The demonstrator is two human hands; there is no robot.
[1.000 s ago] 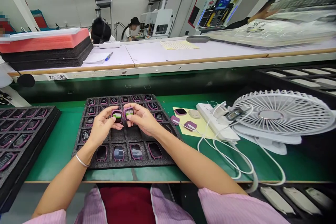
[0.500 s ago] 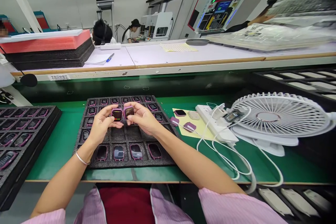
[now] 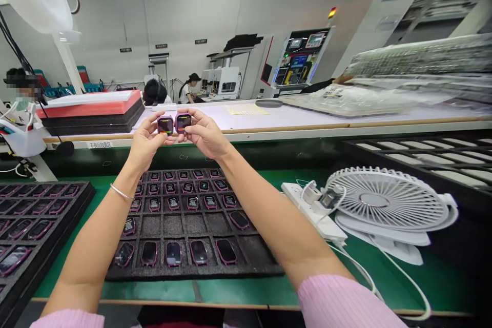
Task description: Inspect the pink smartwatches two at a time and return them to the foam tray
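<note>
Pinched in the left hand (image 3: 145, 137): one purple-framed watch (image 3: 165, 125); in the right hand (image 3: 206, 134): a second watch (image 3: 184, 122), just beside it. Both have been raised since half a second ago, from close over the foam tray (image 3: 152, 226) below; screens, dark with coloured bars, are judged better placed for viewing.

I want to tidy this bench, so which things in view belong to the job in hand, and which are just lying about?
Apparently part of the job:
purple-rimmed device in the left hand
matching device in the right hand
foam tray of similar devices below

Apparently just lying about:
white fan
white power strip
red foam sheet on the shelf
</note>
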